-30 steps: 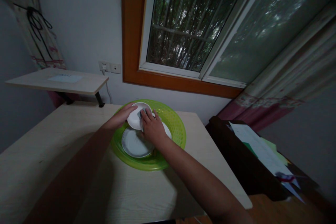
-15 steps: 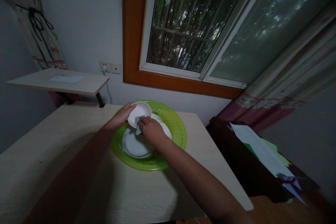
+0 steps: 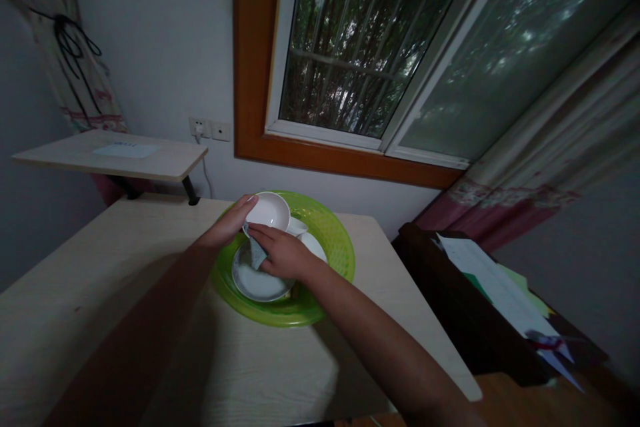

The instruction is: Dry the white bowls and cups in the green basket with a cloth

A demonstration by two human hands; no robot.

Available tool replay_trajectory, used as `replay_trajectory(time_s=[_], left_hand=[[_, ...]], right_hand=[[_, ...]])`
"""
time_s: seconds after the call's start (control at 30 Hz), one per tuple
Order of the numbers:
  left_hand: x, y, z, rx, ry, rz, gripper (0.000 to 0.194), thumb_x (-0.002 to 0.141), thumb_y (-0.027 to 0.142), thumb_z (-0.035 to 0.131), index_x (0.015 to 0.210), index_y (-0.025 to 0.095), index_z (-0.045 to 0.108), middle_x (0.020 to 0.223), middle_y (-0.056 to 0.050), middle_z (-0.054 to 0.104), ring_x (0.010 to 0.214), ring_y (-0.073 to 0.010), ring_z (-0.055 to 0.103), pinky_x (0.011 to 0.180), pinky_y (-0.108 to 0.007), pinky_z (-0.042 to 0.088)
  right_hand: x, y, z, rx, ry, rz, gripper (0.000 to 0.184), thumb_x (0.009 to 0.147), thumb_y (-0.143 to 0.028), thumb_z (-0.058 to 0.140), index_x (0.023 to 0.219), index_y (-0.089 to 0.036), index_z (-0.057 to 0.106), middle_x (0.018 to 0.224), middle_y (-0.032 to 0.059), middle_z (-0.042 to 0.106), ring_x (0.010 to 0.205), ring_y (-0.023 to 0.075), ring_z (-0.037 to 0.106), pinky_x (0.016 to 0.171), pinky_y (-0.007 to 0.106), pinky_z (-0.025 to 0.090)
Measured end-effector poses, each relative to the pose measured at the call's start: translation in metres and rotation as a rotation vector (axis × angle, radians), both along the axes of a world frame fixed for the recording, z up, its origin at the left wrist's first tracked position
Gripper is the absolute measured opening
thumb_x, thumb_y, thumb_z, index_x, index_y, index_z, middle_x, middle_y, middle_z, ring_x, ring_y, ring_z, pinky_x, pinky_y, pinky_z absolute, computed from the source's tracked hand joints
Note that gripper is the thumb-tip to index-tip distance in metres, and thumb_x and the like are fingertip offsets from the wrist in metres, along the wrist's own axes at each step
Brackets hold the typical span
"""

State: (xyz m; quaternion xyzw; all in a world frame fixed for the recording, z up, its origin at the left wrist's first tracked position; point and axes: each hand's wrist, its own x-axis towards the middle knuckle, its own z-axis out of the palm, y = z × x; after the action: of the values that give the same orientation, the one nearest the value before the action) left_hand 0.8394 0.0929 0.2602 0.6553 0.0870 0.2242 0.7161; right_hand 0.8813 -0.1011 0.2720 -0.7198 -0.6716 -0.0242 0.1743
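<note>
My left hand (image 3: 233, 221) grips a white bowl (image 3: 273, 209) by its left rim, tilted with its inside toward me. In my right hand (image 3: 284, 250) is a grey-green cloth (image 3: 257, 253), pressed against the bowl's near rim. Below both hands lies a white plate (image 3: 257, 285) with a patterned edge, inside a green plastic basin (image 3: 340, 243). Another white dish (image 3: 314, 247) and a white spoon-like piece (image 3: 297, 226) show beside the bowl, partly covered by my right hand.
The basin stands on a pale wooden table (image 3: 260, 373). A raised shelf (image 3: 170, 163) with a paper label is at the back left. Behind are a wall socket (image 3: 210, 129) and a window (image 3: 360, 47). Papers (image 3: 495, 280) lie on dark furniture to the right.
My right hand has moved with the cloth from inside the bowl to its near left rim, and its fingers are now straighter. The bowl has tilted slightly; my left hand stays on it.
</note>
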Motion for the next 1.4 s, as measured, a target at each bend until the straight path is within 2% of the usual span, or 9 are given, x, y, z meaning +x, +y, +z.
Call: replay_trajectory(time_s=[0.2, 0.37, 0.5, 0.73, 0.8, 0.9, 1.07, 1.2, 1.4], left_hand=[[0.005, 0.002, -0.003, -0.067, 0.0, 0.013, 0.045, 0.085, 0.056, 0.07, 0.107, 0.017, 0.067, 0.098, -0.007, 0.07, 0.087, -0.0217, 0.063, 0.076, -0.031, 0.049], [0.005, 0.001, -0.001, -0.113, 0.014, -0.013, 0.051, 0.083, 0.058, 0.071, 0.111, 0.016, 0.066, 0.093, -0.006, 0.07, 0.078, -0.0206, 0.062, 0.067, -0.03, 0.046], [0.005, 0.002, -0.002, -0.095, 0.015, -0.015, 0.049, 0.085, 0.057, 0.069, 0.113, 0.016, 0.066, 0.095, -0.006, 0.071, 0.081, -0.0213, 0.064, 0.07, -0.03, 0.048], [0.007, 0.006, -0.009, -0.008, -0.015, -0.005, 0.044, 0.088, 0.056, 0.068, 0.108, 0.017, 0.069, 0.101, -0.006, 0.071, 0.096, -0.023, 0.065, 0.087, -0.033, 0.048], [0.008, 0.007, -0.011, -0.006, -0.017, -0.013, 0.044, 0.089, 0.057, 0.067, 0.109, 0.018, 0.069, 0.103, -0.006, 0.071, 0.098, -0.023, 0.064, 0.09, -0.033, 0.048], [0.007, 0.007, -0.013, -0.019, -0.011, -0.024, 0.044, 0.089, 0.058, 0.068, 0.109, 0.019, 0.069, 0.102, -0.006, 0.07, 0.095, -0.0227, 0.064, 0.085, -0.032, 0.049], [0.004, 0.003, -0.007, -0.064, -0.011, -0.051, 0.042, 0.088, 0.056, 0.07, 0.107, 0.018, 0.067, 0.095, -0.005, 0.068, 0.085, -0.0198, 0.062, 0.074, -0.029, 0.049], [-0.002, -0.003, 0.002, -0.121, 0.019, -0.105, 0.044, 0.085, 0.052, 0.074, 0.111, 0.018, 0.066, 0.091, -0.004, 0.067, 0.077, -0.0183, 0.061, 0.064, -0.026, 0.046], [-0.008, -0.002, 0.011, -0.168, 0.033, -0.13, 0.053, 0.074, 0.035, 0.08, 0.122, 0.02, 0.063, 0.1, -0.005, 0.07, 0.076, -0.0177, 0.063, 0.06, -0.025, 0.046]], right_hand=[[-0.001, 0.001, 0.006, -0.038, -0.158, -0.078, 0.062, 0.086, -0.028, 0.071, 0.144, -0.013, 0.055, 0.145, 0.0163, 0.063, 0.128, 0.0305, 0.061, 0.112, 0.044, 0.047], [-0.005, 0.0, 0.014, -0.064, -0.257, -0.123, 0.055, 0.083, -0.027, 0.077, 0.134, -0.012, 0.061, 0.136, 0.0171, 0.066, 0.117, 0.0309, 0.062, 0.105, 0.045, 0.05], [-0.004, -0.002, 0.01, -0.051, -0.212, -0.122, 0.061, 0.084, -0.025, 0.075, 0.141, -0.014, 0.057, 0.146, 0.0169, 0.058, 0.123, 0.0306, 0.06, 0.107, 0.045, 0.051], [0.003, -0.001, -0.002, 0.056, 0.031, 0.025, 0.073, 0.087, -0.021, 0.064, 0.156, -0.014, 0.04, 0.156, 0.0182, 0.05, 0.141, 0.0279, 0.051, 0.118, 0.042, 0.044], [0.004, 0.0, -0.004, 0.085, 0.076, 0.042, 0.074, 0.087, -0.02, 0.063, 0.157, -0.015, 0.039, 0.158, 0.0168, 0.049, 0.144, 0.0271, 0.05, 0.119, 0.041, 0.043], [0.005, 0.001, -0.003, 0.075, 0.084, 0.014, 0.071, 0.088, -0.021, 0.065, 0.155, -0.017, 0.043, 0.158, 0.0148, 0.051, 0.142, 0.0268, 0.052, 0.117, 0.039, 0.045], [0.003, 0.002, 0.001, 0.001, -0.049, -0.111, 0.062, 0.088, -0.016, 0.067, 0.149, -0.02, 0.053, 0.151, 0.0104, 0.059, 0.13, 0.0271, 0.061, 0.109, 0.038, 0.051], [0.002, 0.002, 0.004, -0.066, -0.21, -0.178, 0.045, 0.096, -0.016, 0.062, 0.141, -0.022, 0.061, 0.138, 0.0093, 0.066, 0.115, 0.0251, 0.065, 0.101, 0.037, 0.052], [0.001, 0.0, 0.01, -0.109, -0.414, -0.166, 0.029, 0.105, -0.021, 0.054, 0.132, -0.02, 0.064, 0.128, 0.0096, 0.068, 0.108, 0.0246, 0.062, 0.093, 0.037, 0.052]])
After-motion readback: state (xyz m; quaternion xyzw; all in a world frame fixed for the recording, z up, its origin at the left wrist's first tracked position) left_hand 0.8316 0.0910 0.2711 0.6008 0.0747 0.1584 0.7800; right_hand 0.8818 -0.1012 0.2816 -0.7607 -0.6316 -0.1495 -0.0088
